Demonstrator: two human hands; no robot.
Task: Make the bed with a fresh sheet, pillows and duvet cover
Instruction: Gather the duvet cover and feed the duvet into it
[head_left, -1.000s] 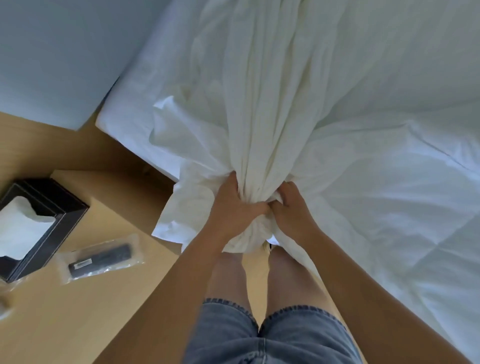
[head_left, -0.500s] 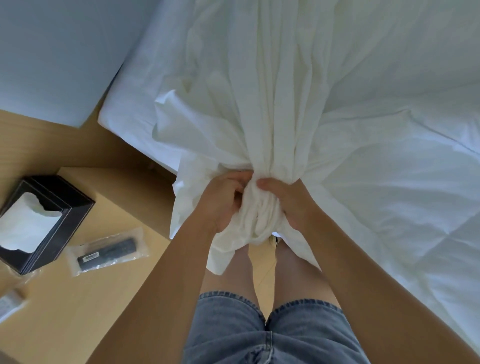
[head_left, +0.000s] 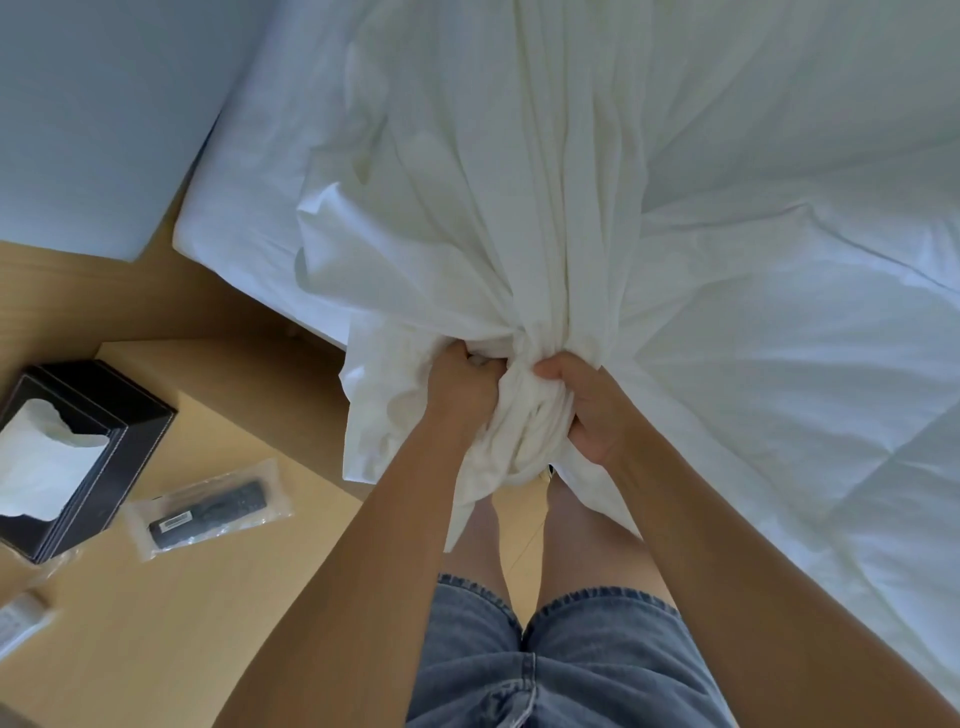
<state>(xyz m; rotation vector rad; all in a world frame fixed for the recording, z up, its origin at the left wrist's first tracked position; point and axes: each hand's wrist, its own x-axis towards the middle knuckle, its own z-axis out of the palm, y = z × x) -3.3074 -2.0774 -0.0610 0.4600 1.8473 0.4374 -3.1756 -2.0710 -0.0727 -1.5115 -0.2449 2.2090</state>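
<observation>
Both hands gripped a gathered bunch of the white duvet cover (head_left: 519, 218) at the bed's near edge, the left hand (head_left: 462, 392) and right hand (head_left: 592, 410) clenched side by side. The cloth fanned out across the quilted duvet (head_left: 805, 389); a black tissue box (head_left: 78, 452) sat on the wooden bedside table (head_left: 218, 597)

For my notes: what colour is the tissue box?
The tissue box is black, seen in the head view.

bare arms (head_left: 332, 597), frayed blue denim shorts (head_left: 561, 670)
</observation>
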